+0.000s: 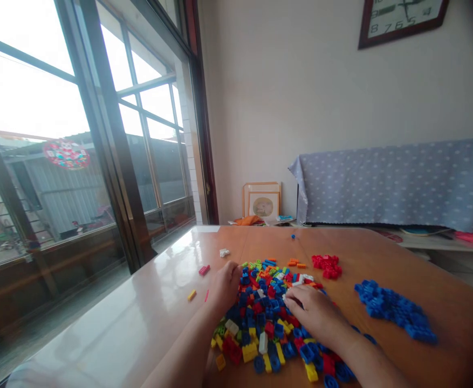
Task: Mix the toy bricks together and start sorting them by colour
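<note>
A pile of mixed plastic building bricks (256, 310) in red, blue, yellow, white, green and orange spreads across the table in front of me. At its left edge, my left hand (227, 283) has its fingers bent and drawn together; whatever is between them is hidden. Over the right side of the pile lies my right hand (309, 306), fingers curled and tips down among the bricks. A bit of white shows by those fingertips, but I cannot make out whether it is gripped. A long white brick (262, 343) rests lower in the pile.
Blue bricks (393, 310) form a separate group on the right, red bricks (327, 267) another behind. Orange bricks (296, 263) sit at the pile's far edge. On the left lie a pink brick (204, 270), a yellow brick (191, 295) and white pieces (224, 253).
</note>
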Available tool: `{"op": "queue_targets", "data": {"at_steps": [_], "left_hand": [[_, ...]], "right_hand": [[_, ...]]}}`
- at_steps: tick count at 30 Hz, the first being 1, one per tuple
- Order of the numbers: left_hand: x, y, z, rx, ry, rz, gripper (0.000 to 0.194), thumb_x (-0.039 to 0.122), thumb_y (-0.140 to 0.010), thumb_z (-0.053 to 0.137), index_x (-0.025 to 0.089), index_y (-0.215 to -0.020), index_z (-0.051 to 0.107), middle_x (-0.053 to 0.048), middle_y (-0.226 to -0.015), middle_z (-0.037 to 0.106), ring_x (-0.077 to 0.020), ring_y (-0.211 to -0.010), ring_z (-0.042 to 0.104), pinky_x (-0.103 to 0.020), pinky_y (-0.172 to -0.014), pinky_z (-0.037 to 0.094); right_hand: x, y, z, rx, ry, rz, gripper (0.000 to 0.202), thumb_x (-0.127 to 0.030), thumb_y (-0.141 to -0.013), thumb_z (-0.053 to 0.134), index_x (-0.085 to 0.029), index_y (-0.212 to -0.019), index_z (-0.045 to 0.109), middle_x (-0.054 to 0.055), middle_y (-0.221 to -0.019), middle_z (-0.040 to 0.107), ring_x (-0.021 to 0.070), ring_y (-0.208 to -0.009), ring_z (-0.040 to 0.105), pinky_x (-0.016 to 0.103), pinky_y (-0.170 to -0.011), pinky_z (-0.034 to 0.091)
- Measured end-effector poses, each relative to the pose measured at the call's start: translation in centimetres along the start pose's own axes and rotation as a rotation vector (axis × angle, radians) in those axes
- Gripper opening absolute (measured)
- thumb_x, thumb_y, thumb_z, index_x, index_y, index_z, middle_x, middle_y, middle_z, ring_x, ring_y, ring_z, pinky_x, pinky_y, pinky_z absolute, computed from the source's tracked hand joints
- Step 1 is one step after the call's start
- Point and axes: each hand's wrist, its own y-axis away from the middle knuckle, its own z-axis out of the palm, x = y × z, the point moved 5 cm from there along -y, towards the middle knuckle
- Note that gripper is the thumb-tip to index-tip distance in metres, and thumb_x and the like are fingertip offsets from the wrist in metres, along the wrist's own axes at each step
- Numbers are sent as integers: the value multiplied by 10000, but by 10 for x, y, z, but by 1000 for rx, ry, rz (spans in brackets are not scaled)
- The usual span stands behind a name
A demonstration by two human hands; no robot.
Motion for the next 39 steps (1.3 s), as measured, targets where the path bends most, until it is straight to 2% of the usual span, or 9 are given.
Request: {"op": "queue_targets", "data": {"at_steps": [7,13,19,27,32,39], "left_hand": [[-3,-10,-3,36,26,-16,332,431,-1010,405,214,-812,559,22,-692,592,-130,-655,521,-229,-597,309],[-18,-34,-2,54,-13,-92,323,462,-988,446,216,-898,635,-8,-727,643,-156,-698,573,-241,-636,346],[-42,-67,3,24,-76,-171,360,502,-967,458,221,-863,658,-2,-705,654,-165,-668,591,-239,-598,335],[-86,-120,2,-24,-190,-250,402,500,-953,467,193,-794,672,-15,-659,638,-152,-595,550,-248,-545,306],[-97,-134,27,-103,-252,-265,393,499,-937,500,193,-766,677,-41,-718,682,-162,-640,589,-248,-558,330],[-96,-144,72,-222,-300,-257,378,484,-943,552,178,-770,689,-78,-844,726,-200,-816,672,-271,-694,460]], "right_hand": [[1,0,-5,30,11,14,244,-341,-943,495,-244,-902,715,33,-951,711,212,-961,613,316,-877,408],[-2,0,-6,33,50,43,252,-359,-955,498,-239,-891,711,36,-952,704,208,-964,612,314,-879,398],[-5,1,-7,29,47,46,246,-359,-959,506,-239,-889,709,40,-951,699,209,-982,603,312,-876,388],[-8,-1,-15,57,46,65,197,-317,-950,522,-247,-910,701,34,-969,698,216,-995,597,332,-889,376],[-9,-3,-13,69,58,64,204,-311,-957,515,-251,-907,703,36,-953,685,216,-998,583,323,-897,379],[-2,-4,-14,90,21,96,188,-309,-955,530,-259,-948,711,26,-976,697,214,-995,580,325,-901,370]]}}
